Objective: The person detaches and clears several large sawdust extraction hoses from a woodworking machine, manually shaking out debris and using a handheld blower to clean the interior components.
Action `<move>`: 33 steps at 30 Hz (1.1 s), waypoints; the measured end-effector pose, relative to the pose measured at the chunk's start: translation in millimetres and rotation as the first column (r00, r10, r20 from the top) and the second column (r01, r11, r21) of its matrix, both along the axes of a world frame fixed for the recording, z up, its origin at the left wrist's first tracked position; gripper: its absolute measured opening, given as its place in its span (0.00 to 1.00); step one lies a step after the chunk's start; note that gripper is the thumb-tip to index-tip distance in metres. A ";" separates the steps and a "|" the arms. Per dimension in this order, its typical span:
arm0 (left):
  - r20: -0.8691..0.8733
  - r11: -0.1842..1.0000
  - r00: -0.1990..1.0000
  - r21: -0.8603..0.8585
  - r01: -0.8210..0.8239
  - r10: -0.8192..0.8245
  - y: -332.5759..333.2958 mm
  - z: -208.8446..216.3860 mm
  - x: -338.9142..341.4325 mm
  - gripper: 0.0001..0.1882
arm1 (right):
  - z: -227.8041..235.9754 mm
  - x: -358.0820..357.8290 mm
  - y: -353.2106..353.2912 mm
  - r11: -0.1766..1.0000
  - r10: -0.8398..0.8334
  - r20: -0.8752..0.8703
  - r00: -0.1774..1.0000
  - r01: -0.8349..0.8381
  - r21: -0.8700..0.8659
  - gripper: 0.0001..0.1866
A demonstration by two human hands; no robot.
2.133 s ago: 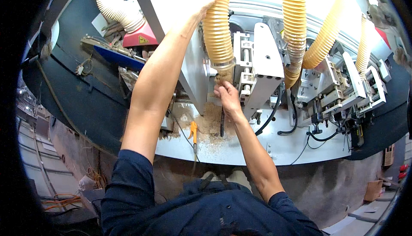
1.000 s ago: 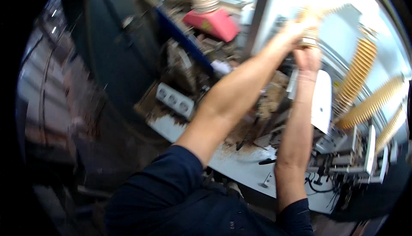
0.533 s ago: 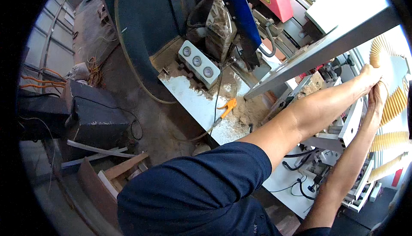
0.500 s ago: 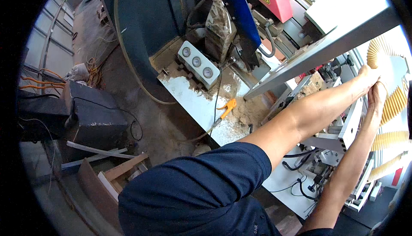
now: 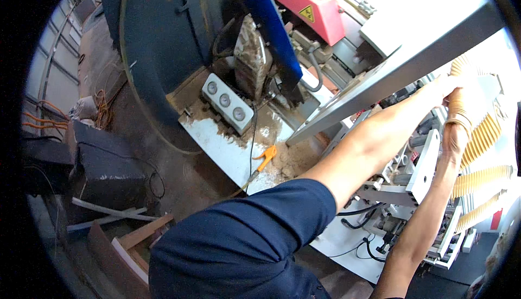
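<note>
On my feed I count two hands [image 5: 453, 140], five hoses [image 5: 460, 108], three gauges [image 5: 224, 100], one orange gun [image 5: 266, 158], one red hood [image 5: 320, 15].

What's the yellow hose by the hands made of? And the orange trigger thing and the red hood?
Yellow hose: probably flexible plastic, slightly shiny, ridged and curving.
Orange trigger thing: likely hard plastic, smooth, evenly coloured.
Red hood: maybe painted metal, maybe plastic; its flat, smooth sides and crisp edges fit either.
</note>
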State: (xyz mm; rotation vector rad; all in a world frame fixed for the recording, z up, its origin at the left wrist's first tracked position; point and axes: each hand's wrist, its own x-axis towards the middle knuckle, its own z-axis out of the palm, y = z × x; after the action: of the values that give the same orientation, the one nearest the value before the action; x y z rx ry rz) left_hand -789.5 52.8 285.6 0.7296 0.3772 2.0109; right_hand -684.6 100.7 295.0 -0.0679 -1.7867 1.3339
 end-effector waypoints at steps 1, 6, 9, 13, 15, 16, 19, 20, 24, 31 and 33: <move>-0.124 0.996 0.992 -0.078 -0.035 0.025 -6.0 3.1 8.1 0.27 | -4.9 4.4 1.1 0.999 -0.023 -0.014 1.000 0.022 -0.030 0.22; -0.099 0.998 0.994 0.011 0.055 -0.053 9.5 15.6 6.9 0.25 | -1.2 6.0 11.8 0.990 0.124 0.044 0.991 -0.120 -0.070 0.10; -0.099 0.997 0.993 0.037 0.063 -0.059 14.5 9.6 -16.4 0.24 | 0.5 -22.3 -2.3 0.975 0.142 0.030 0.989 -0.134 -0.175 0.08; -0.095 0.992 0.995 -0.124 -0.036 0.024 8.3 4.0 -27.8 0.29 | 2.6 -36.3 0.2 0.937 0.002 0.121 0.993 0.040 -0.347 0.12; -0.100 0.982 0.993 -0.175 -0.076 0.059 8.1 4.7 -9.5 0.31 | 11.8 -20.2 -13.4 0.947 -0.023 0.155 0.988 0.071 -0.314 0.13; -0.095 0.978 0.990 -0.169 -0.120 0.105 5.4 8.5 -4.5 0.31 | 16.8 -17.3 -18.7 0.955 0.000 0.178 0.984 0.052 -0.292 0.13; -0.103 0.977 0.982 -0.126 -0.171 0.159 9.1 11.1 -16.1 0.27 | 6.7 -31.7 -31.7 0.911 -0.112 -0.020 0.994 0.094 -0.402 0.14; -0.101 0.985 0.989 -0.118 -0.124 0.113 9.8 10.8 -14.0 0.27 | -6.0 -23.6 -25.1 0.884 -0.127 -0.057 0.990 0.087 -0.459 0.15; -0.214 0.967 0.970 -0.197 -0.161 0.118 6.5 5.5 -28.2 0.25 | -57.5 -4.8 -79.5 0.852 -0.208 -0.175 0.962 0.090 -0.516 0.22; -0.196 0.975 0.980 -0.208 -0.078 0.037 -2.4 19.5 -29.8 0.24 | -83.0 38.9 -175.7 0.774 -0.628 0.324 0.708 0.527 0.350 0.16; -0.293 0.971 0.954 -0.201 -0.132 0.070 -7.9 13.9 -32.6 0.24 | -125.3 60.1 -197.4 0.729 -0.585 0.251 0.771 0.366 0.578 0.19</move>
State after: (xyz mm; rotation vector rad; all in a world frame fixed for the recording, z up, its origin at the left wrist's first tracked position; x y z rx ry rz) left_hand -822.2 44.9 299.5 0.8760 0.8069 1.9222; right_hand -624.6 -96.8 169.7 -0.5455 -2.2233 0.4554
